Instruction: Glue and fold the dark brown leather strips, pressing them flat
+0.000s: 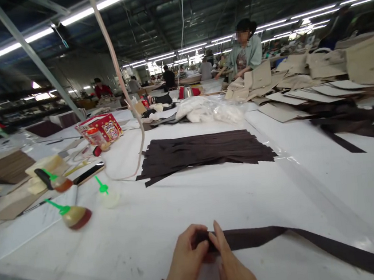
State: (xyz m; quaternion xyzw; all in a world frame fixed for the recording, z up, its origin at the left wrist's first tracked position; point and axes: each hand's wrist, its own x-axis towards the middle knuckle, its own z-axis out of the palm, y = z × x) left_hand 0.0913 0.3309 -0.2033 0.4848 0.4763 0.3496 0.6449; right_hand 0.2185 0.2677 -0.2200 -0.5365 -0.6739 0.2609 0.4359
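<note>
A long dark brown strip (250,237) runs from between my hands across the white table to the lower right edge of the view. My left hand (188,258) curls round the strip's near end, thumb and fingers closed on it. Beside it, my right hand (231,260) presses against the strip with its fingers held together and pointing away from me. The part of the strip under the fingers is hidden. Farther up the table lies a pile of similar dark strips (204,150), laid side by side.
Squeeze bottles with green tips, one of them an amber bottle (76,217), stand at left near a phone (88,172) and papers. Behind are a red box (105,127) and plastic bags (207,109). Beige pieces (326,67) are heaped at right, near a standing person (247,51).
</note>
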